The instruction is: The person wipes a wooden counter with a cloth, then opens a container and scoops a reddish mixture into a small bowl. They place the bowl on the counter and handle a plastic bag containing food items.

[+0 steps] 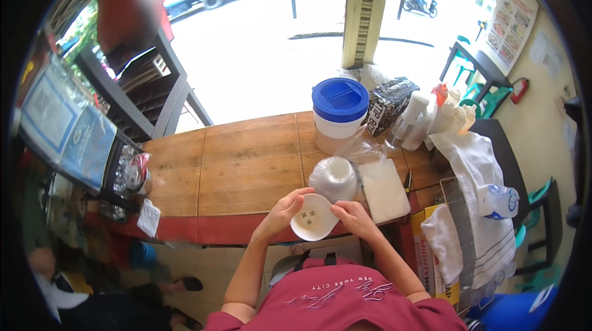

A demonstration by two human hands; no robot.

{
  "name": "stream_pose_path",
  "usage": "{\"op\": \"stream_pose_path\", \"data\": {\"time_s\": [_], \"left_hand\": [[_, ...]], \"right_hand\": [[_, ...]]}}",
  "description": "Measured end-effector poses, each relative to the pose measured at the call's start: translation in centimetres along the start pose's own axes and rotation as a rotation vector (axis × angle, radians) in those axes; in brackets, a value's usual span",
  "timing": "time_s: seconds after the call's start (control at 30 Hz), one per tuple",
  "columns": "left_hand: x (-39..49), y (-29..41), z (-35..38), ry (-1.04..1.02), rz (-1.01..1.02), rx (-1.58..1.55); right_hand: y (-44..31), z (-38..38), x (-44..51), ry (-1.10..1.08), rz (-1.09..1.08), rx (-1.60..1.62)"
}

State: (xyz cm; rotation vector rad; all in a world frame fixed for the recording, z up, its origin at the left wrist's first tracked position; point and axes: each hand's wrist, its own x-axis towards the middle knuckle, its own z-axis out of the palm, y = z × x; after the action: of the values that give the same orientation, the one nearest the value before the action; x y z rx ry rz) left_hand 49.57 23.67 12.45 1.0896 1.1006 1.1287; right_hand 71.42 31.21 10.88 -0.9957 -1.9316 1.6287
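Between my two hands is a small white bowl [314, 225], its mouth turned up towards me and three small dark motifs showing inside. My left hand [287, 213] holds its left rim with thumb and fingers. On the opposite side, my right hand [355, 218] grips the right rim. The bowl is just above the red front edge of the wooden counter [249, 164]. Right behind it sits a round white stack, apparently bowls, wrapped in clear plastic [334, 178]. A white flat pad or stack of sheets [385, 191] lies beyond my right hand.
A blue-lidded plastic tub [340, 116], a spray bottle [407, 120] and squeeze bottles [455, 116] line the counter's back right. White towels [481, 183] hang over a wire rack at right. A framed sign [69, 123] stands left. Another person [106, 303] is at lower left.
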Motion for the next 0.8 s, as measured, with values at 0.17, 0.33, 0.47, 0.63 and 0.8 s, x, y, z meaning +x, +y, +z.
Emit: {"op": "stream_pose_path", "data": {"time_s": [0.17, 0.33, 0.47, 0.63, 0.8], "left_hand": [[4.2, 0.6, -4.8, -0.011, -0.072, -0.012], [6.0, -0.7, -8.4, 0.119, -0.003, 0.061], [5.8, -2.0, -9.5, 0.27, -0.081, -0.032], [5.5, -2.7, -9.0, 0.367, -0.107, -0.14], [6.0, -2.7, -8.2, 0.44, -0.072, -0.101]], "right_hand": [[0.9, -0.1, 2.7, 0.124, 0.077, 0.245], [5.1, -4.0, 3.1, 0.693, 0.092, -0.691], [9.4, -9.5, 3.5, 0.804, 0.145, -0.755], [10.6, -12.8, 8.6, 0.782, -0.213, -0.816], [9.7, -13.2, 11.4, 0.451, 0.175, -0.975]]}}
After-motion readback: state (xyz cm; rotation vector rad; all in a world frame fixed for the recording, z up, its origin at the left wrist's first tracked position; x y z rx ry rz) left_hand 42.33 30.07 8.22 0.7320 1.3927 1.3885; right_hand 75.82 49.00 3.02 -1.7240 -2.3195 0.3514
